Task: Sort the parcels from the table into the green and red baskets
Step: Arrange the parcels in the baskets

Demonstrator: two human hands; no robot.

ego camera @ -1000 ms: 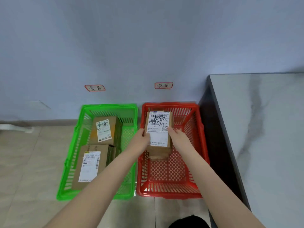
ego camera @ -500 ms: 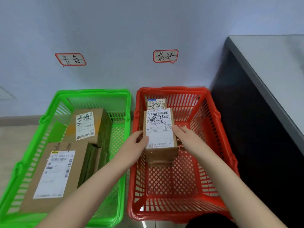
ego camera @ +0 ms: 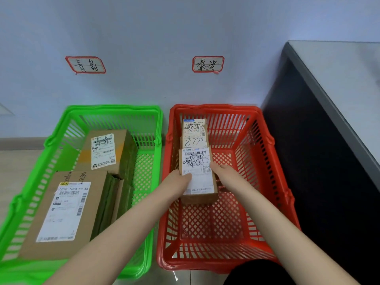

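Between our gripping left hand [ego camera: 174, 185] and right hand [ego camera: 223, 171], the small brown cardboard parcel [ego camera: 200, 182] is low inside the red plastic basket [ego camera: 265, 153], seemingly almost placed; left of them, the green plastic basket [ego camera: 61, 128] holds two.

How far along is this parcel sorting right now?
Done: a large parcel and a smaller parcel lie in the green basket, and a back parcel sits in the red basket. In hand: the left hand and right hand hold a fourth parcel inside the red basket. Left: only a corner of the table shows, so I cannot tell.
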